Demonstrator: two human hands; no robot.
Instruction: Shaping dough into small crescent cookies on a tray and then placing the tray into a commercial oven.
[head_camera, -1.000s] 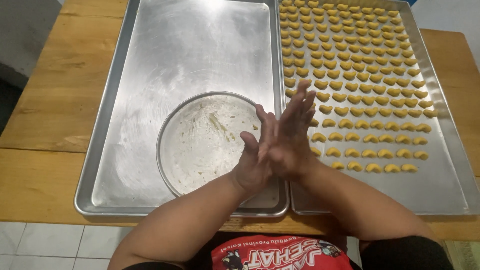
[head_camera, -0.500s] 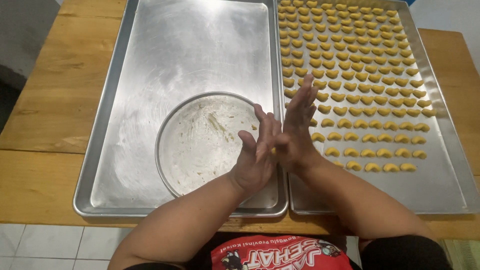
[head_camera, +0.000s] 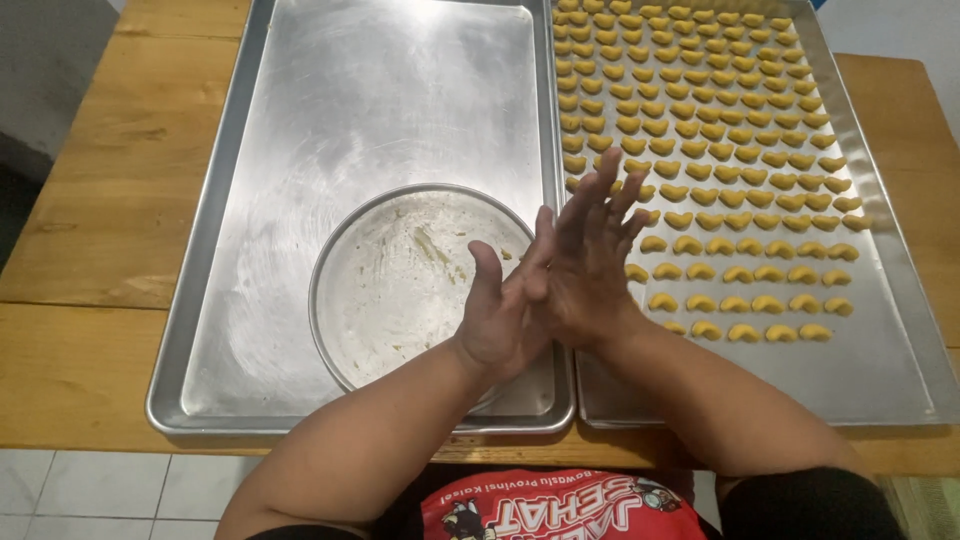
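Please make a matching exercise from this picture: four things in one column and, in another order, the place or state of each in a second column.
1. round metal plate
2. yellow crescent dough pieces
3. left hand
4. wooden table

a. in rows on the right tray
b. pressed palm to palm against the right hand
c. under both trays
d. lying in the left tray, smeared with crumbs

Pairs: 1-d, 2-a, 3-b, 4-c

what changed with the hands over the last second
The right hand slid forward across the left hand, palms pressed together over the trays' seam. Nothing was picked up or let go. The round pan, both trays and the rows of yellow dough pieces stayed put.
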